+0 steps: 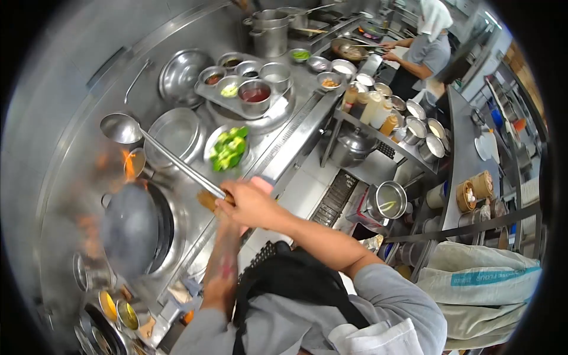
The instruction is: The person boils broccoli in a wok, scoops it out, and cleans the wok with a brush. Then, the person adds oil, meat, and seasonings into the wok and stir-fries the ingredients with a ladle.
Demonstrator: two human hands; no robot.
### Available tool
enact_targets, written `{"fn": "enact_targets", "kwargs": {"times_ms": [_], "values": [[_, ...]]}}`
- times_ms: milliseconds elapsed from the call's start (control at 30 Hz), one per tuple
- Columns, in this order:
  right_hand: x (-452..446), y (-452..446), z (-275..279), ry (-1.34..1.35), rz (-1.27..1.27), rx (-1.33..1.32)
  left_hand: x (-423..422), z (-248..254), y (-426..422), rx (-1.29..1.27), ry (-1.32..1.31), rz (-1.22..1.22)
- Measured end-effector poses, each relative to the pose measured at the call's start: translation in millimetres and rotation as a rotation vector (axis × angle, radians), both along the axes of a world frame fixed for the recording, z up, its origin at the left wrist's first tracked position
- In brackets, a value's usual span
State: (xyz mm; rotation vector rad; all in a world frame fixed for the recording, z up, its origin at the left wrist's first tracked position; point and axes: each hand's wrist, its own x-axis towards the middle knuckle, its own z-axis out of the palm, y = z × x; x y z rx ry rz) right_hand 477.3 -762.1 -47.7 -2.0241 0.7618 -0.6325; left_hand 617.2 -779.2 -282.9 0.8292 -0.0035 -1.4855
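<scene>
Far to the left, orange fire burns by the wok. The wok is dark and round and looks blurry, with a black ring beside it. I can't see inside the wok, so I can't tell if any food is in it or how cooked it is. Up above is the round end of the ladle. It is away from the wok, so it isn't stirring or scooping there.

Next comes a flat round pan. Beside it, a bowl holds cut green pieces. They are cut up, but these ones are in the bowl and not in the wok. Behind the bowl, a tray holds little pots, one with red sauce.

The right hand has its fingers wrapped around the ladle's long handle. The left forearm reaches up to the same spot, but the left hand is mostly hidden there. I can't tell if it is open or closed, or what it holds.

Farther right are squeeze bottles, and behind them another person is at a different pan. Last come round steamer baskets on a shelf.
</scene>
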Motion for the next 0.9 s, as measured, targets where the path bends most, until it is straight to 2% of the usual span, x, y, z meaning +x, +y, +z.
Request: {"fn": "enact_targets", "kwargs": {"times_ms": [67, 133, 200, 233, 300, 333, 367, 433, 500, 533, 600, 667, 733, 867, 900], "values": [[-8, -7, -15, -0.135, -0.090, 0.003, 46, 50, 68, -0.057, 0.073, -0.106], [-15, -10, -15, -0.161, -0.062, -0.014, 67, 131, 119, 0.028, 0.321, -0.146], [-6, -3, -2, -0.050, 0.164, 0.681, 84, 188, 188, 0.133, 0.251, -0.025], [6, -2, -16, -0.041, 0.196, 0.694, 87, 218, 217, 0.184, 0.097, 0.023], [33, 5, -42, -0.006, 0.180, 0.548, 107, 241, 264, 0.223, -0.233, 0.088], [51, 10, -53, 0.005, 0.194, 0.509, 108, 259, 266, 0.336, -0.465, 0.151], [67, 19, -42, 0.021, 0.215, 0.540, 120, 256, 269, 0.457, -0.634, 0.220], [127, 36, -85, -0.048, 0.327, 0.460, 149, 227, 266, 0.625, -0.908, 0.243], [182, 40, -86, -0.011, 0.400, 0.751, 179, 190, 256, 0.745, -1.071, 0.298], [203, 37, -86, -0.016, 0.427, 0.751, 193, 175, 262, 0.834, -1.157, 0.268], [236, 35, -92, 0.213, 0.515, 0.693, 211, 136, 284, 0.928, -1.239, 0.241], [215, 24, -71, 0.334, 0.502, 0.212, 216, 111, 300, 1.104, -2.039, 0.279], [198, 13, -79, 0.284, 0.352, -0.268, 202, 130, 287, 1.170, -1.952, 0.324], [161, -13, -60, 0.149, 0.193, -0.327, 158, 125, 241, 0.843, -1.807, 0.539], [144, -17, -50, 0.053, 0.182, -0.191, 130, 128, 216, 0.577, -1.443, 0.465]]}}
